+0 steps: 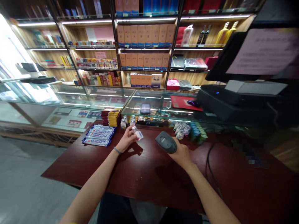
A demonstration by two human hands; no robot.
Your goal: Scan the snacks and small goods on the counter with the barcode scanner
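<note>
My left hand (127,140) is closed around a small clear bottle (137,133), holding it tilted just above the dark red wooden counter (144,174). My right hand (182,154) grips a grey handheld barcode scanner (166,142), its head turned toward the bottle. A black cable (210,168) trails from the scanner side across the counter. Two more small bottles (127,122) stand just behind my left hand.
Blue-and-white candy packs (99,135) lie at the counter's left, with a stack of red-yellow packs (111,116) behind. Small jars and green tubs (189,130) stand at the right. A glass display case (98,99), a checkout terminal (235,99) and stocked shelves (144,46) are beyond.
</note>
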